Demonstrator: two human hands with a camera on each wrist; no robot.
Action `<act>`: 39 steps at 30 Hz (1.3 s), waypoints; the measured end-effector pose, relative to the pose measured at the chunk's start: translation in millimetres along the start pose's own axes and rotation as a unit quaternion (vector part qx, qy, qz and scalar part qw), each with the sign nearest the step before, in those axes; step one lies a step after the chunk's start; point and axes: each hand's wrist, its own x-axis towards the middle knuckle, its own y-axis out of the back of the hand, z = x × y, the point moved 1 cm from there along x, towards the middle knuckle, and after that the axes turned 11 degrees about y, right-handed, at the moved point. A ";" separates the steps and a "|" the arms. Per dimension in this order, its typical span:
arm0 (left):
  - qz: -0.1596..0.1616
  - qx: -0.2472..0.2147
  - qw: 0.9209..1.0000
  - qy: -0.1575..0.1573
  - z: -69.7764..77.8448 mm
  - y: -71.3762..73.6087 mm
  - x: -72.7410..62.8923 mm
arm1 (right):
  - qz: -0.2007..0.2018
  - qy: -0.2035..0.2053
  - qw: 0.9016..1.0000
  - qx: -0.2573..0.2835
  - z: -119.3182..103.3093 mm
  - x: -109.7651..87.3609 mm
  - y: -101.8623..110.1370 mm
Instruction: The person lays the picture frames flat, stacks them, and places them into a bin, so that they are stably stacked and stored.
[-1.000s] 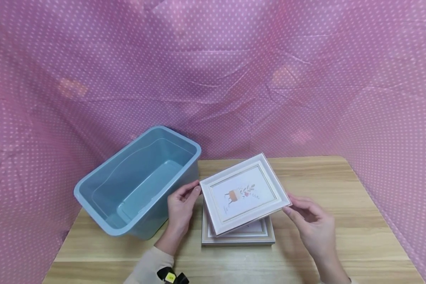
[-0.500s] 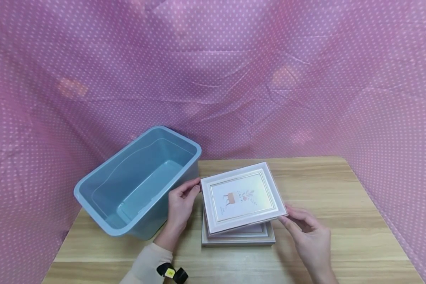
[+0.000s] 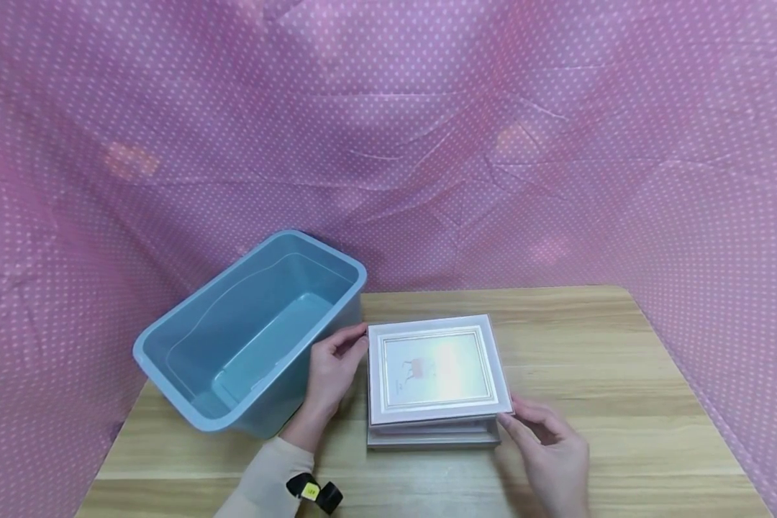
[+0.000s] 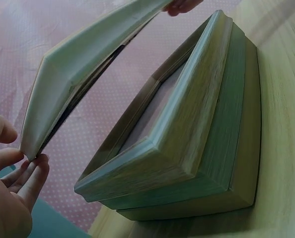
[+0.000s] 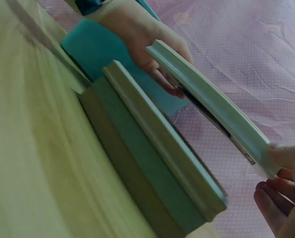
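A white picture frame (image 3: 440,414) with a small animal-and-plant print is held above a stack of picture frames (image 3: 434,437). My left hand (image 3: 332,367) pinches its left edge near the far corner, thumb on one side and fingers below. At the near right corner my right hand (image 3: 550,450) pinches it between thumb and fingers. Both wrist views show a gap between the held picture frame (image 4: 103,44) and the stack (image 4: 187,134), which lies flat on the table with several layers. Glare covers part of the print in the head view.
Left of the stack stands a blue-green plastic bin (image 3: 352,302), set at an angle, with nothing visible inside. The wooden table (image 3: 621,374) extends to the right. Pink polka-dot cloth (image 3: 427,180) hangs behind and on both sides.
The held picture frame has come down and turned from a slant to nearly square over the stack. My right hand moved toward me and leftward with it; my left hand stayed almost in place.
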 end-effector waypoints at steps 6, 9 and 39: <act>-0.008 0.026 0.999 0.021 -2.2 0.0 -0.5 | 0.020 -0.010 1.000 0.009 4.6 -11.9 -3.4; -0.008 0.044 0.998 0.035 -3.2 -0.8 -1.7 | 0.023 -0.013 1.000 0.011 7.2 -16.0 -4.9; 0.003 0.113 0.993 -0.013 -27.0 -7.3 -9.9 | 0.030 -0.054 0.998 0.031 22.9 -29.0 -8.6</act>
